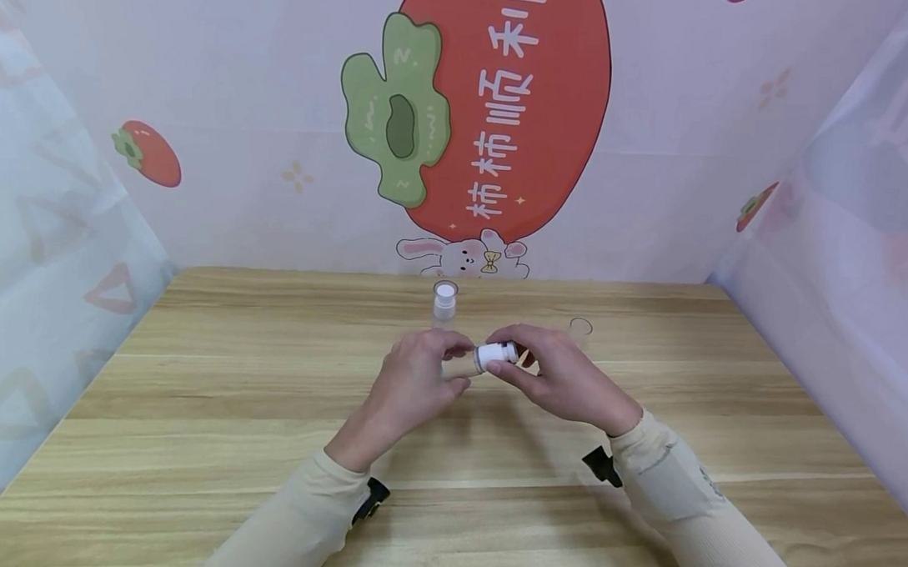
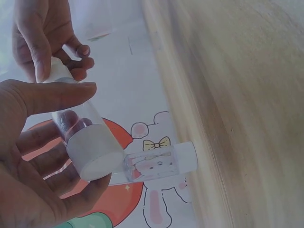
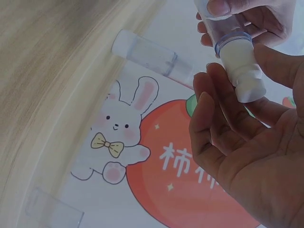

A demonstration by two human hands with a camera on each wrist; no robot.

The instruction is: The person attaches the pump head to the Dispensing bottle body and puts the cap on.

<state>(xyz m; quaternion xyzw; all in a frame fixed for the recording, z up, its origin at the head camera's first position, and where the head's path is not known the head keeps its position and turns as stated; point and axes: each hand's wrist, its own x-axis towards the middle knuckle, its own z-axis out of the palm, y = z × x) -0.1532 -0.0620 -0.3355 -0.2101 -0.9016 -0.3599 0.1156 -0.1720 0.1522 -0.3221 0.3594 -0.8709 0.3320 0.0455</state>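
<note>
A small clear pump bottle (image 2: 97,152) with a white base lies tilted between my two hands over the table. My left hand (image 1: 415,372) holds its clear body, thumb on one side and fingers curled round the other. At the opposite end, my right hand (image 1: 566,375) pinches the white pump top (image 3: 240,61) between thumb and fingers. The pump top sits on the bottle's neck. Just behind the left hand, a second clear bottle (image 1: 444,309) with a white top stands upright; its white base (image 2: 189,156) shows in the left wrist view.
A clear cap (image 3: 54,211) stands on the wooden table (image 1: 203,409), beyond the right hand. Behind the table hangs a pale cloth backdrop (image 1: 256,199) printed with a persimmon and a rabbit. More cloth rises along both side edges.
</note>
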